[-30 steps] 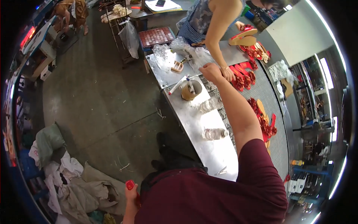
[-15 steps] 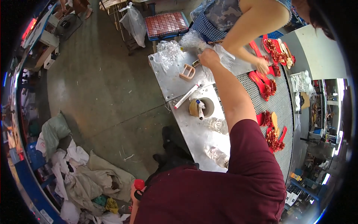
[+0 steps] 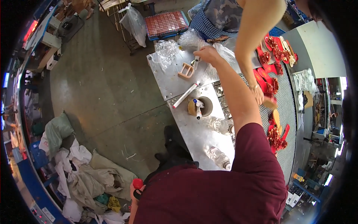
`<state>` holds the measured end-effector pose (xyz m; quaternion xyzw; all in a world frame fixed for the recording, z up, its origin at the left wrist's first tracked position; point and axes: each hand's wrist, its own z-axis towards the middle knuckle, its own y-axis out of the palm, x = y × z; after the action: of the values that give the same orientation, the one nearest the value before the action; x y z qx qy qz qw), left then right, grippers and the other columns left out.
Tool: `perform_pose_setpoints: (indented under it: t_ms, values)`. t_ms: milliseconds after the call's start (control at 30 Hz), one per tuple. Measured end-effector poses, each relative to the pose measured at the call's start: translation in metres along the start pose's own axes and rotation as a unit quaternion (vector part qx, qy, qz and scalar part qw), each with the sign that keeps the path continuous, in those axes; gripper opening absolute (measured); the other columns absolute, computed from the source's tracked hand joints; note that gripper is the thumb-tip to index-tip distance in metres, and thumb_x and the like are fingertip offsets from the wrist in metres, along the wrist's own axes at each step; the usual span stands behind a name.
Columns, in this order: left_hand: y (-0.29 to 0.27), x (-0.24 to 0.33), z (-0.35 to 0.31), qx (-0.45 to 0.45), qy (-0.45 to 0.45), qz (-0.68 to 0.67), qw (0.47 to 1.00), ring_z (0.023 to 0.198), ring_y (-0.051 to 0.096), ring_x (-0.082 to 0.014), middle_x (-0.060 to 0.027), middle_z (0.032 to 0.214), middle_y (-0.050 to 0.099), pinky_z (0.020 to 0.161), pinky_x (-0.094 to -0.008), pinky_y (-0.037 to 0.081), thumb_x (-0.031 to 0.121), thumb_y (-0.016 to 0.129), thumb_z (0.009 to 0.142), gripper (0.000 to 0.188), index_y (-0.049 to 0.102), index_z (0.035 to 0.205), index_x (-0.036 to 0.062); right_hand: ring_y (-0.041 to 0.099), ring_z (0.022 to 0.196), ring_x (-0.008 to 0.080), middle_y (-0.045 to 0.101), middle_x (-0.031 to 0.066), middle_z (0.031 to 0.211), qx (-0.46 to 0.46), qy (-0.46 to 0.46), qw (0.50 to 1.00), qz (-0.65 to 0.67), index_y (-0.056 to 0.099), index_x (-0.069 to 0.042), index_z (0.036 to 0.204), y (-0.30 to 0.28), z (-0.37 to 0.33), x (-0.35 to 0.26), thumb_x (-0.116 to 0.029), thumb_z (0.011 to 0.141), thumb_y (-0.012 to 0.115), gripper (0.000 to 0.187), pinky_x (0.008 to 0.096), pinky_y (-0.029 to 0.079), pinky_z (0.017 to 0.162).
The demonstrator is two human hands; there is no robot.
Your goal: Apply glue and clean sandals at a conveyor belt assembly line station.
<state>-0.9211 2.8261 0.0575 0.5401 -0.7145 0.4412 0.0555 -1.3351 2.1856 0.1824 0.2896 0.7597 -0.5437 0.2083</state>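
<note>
My right hand (image 3: pixel 207 54) reaches over the far part of the metal table (image 3: pixel 175 84), fingers closed on a small, thin whitish thing (image 3: pixel 196 59) that I cannot name. Crumpled clear plastic bags (image 3: pixel 166 52) lie beside this hand, and a beige frame-shaped tape dispenser (image 3: pixel 185 70) sits just nearer. At the lower left, my left hand (image 3: pixel 132 193) is partly hidden by my sleeve and body. It is closed around a red, round-topped thing (image 3: pixel 137 183) with a black part below. Across the table a co-worker's hand (image 3: pixel 257 94) holds a sandal (image 3: pixel 269 101) above the mesh conveyor (image 3: pixel 285 123).
A cardboard roll core (image 3: pixel 205 107) holds markers, with a white marker (image 3: pixel 185 95) alongside. Two clear plastic bottles (image 3: pixel 218 156) lie on the near tabletop. Red sandals with shiny flowers (image 3: pixel 278 139) rest along the conveyor. Sacks (image 3: pixel 97 175) are heaped on the floor at left.
My right hand has shifted slightly left and away from me. The co-worker's hand has come nearer along the conveyor and now has a sandal in it. My left hand has barely moved.
</note>
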Motion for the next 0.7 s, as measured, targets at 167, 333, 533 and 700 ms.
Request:
perform_pose_setpoints:
  t_ms: [167, 333, 533, 700]
  values:
    - [0.003, -0.066, 0.003, -0.029, -0.007, -0.137, 0.990, 0.091, 0.061, -0.0293, -0.0148, 0.101, 0.061, 0.078, -0.0390, 0.048, 0.026, 0.082, 0.069, 0.063, 0.050, 0.117, -0.0004, 0.054, 0.067, 0.0170, 0.062, 0.0058, 0.081, 0.007, -0.011, 0.997, 0.072, 0.068, -0.003, 0.090, 0.005, -0.036, -0.053, -0.038, 0.074, 0.073, 0.039, 0.0330, 0.043, 0.058]
    - [0.000, -0.087, 0.005, 0.009, 0.014, -0.093, 0.995, 0.088, 0.061, -0.0268, -0.0124, 0.099, 0.061, 0.076, -0.0378, 0.049, 0.023, 0.080, 0.072, 0.057, 0.050, 0.115, -0.0001, 0.054, 0.072, 0.0145, 0.061, 0.0042, 0.083, -0.032, 0.003, 0.992, 0.120, 0.068, -0.005, 0.098, -0.008, -0.040, -0.036, -0.040, 0.077, 0.071, 0.041, 0.0305, 0.041, 0.057]
    - [0.008, -0.062, 0.008, -0.047, -0.039, -0.315, 0.947, 0.088, 0.060, -0.0267, -0.0114, 0.100, 0.061, 0.077, -0.0372, 0.049, 0.022, 0.079, 0.072, 0.057, 0.049, 0.116, 0.0003, 0.059, 0.076, 0.0180, 0.064, 0.0062, 0.084, -0.017, -0.014, 0.999, 0.045, 0.068, -0.004, 0.094, 0.001, -0.043, -0.036, -0.037, 0.077, 0.071, 0.037, 0.0322, 0.044, 0.061]
    - [-0.005, -0.012, 0.000, -0.059, 0.055, -0.016, 0.997, 0.091, 0.060, -0.0272, -0.0121, 0.102, 0.060, 0.078, -0.0359, 0.049, 0.019, 0.080, 0.071, 0.060, 0.048, 0.118, 0.0004, 0.063, 0.103, 0.0323, 0.065, 0.0189, 0.110, 0.045, -0.120, 0.923, -0.362, 0.067, 0.000, 0.105, 0.020, 0.021, 0.031, -0.033, 0.081, 0.060, 0.041, 0.0401, 0.051, 0.089]
